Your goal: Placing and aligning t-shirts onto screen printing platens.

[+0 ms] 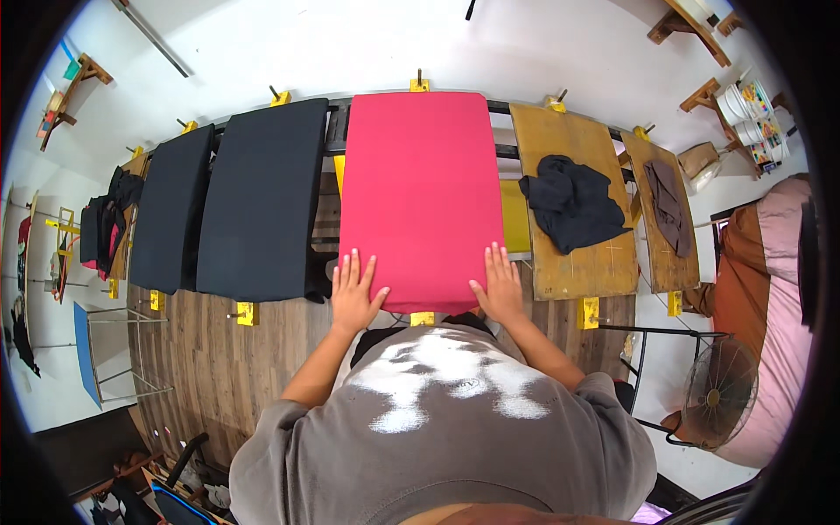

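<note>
A red piece of fabric (pixel 424 188), probably a garment, is stretched smooth over a flat board right in front of me. Its near edge hangs over the board's front end. My left hand (pixel 353 293) lies flat at the near left corner, fingers stretched forward along the cloth's edge. At the near right corner, my right hand (pixel 500 287) rests the same way, its thumb on the cloth and its fingers along the side. Neither hand grips anything.
Left of me, black fabric covers two boards, one nearer (pixel 267 197) and one farther (pixel 171 210). A crumpled black garment (pixel 577 203) lies on the wooden board (pixel 573 276) to the right; a brown cloth (pixel 669 206) lies beyond. A standing fan (pixel 719 394) is at lower right.
</note>
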A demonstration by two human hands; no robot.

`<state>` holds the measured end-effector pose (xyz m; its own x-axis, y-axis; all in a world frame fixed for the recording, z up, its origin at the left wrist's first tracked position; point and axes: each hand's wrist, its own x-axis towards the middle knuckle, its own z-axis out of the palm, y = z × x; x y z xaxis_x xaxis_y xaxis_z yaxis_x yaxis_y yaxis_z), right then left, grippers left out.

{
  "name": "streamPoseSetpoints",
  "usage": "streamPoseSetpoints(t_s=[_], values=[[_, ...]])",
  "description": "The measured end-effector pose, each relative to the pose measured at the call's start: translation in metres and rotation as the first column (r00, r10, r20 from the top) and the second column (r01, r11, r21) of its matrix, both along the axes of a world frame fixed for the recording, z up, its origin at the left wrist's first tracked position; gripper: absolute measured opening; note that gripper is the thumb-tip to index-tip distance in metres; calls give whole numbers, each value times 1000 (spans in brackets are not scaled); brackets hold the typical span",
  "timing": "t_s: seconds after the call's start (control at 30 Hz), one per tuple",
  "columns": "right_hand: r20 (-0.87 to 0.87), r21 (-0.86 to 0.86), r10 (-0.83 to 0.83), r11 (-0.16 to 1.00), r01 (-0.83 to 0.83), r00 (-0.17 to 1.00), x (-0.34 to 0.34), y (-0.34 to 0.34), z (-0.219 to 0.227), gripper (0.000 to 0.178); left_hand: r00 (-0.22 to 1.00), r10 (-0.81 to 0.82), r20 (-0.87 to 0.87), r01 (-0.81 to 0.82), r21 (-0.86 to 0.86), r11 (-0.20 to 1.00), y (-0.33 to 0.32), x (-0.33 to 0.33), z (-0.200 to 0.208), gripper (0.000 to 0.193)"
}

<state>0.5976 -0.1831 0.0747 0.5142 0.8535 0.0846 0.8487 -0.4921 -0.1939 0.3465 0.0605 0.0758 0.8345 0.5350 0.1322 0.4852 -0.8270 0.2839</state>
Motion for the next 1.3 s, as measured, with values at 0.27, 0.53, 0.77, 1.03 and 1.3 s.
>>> streamPoseSetpoints(t_s=[0.27, 0.53, 0.77, 1.03, 1.3], values=[[-144, -28, -159, 987, 157, 977, -13, -32, 1, 75, 965, 90, 247, -46, -178, 983, -3, -29, -24, 67], [-579, 108, -122, 969, 224, 807, -14, -48, -11, 77, 865, 298, 403, -67, -497, 865, -18, -55, -40, 58], [-655, 219, -128, 911, 349, 745, -16, -47, -27, 81, 824, 546, 153, -337, -642, 689, -34, -66, -51, 55], [-261, 263, -149, 940, 219, 954, 0, -52, -16, 72, 868, 414, -274, -496, -475, 727, -37, -154, -169, 59], [-66, 512, -426, 762, 397, 902, 169, -78, 46, 46, 700, -131, -702, -427, -558, 711, -37, -327, -221, 60]])
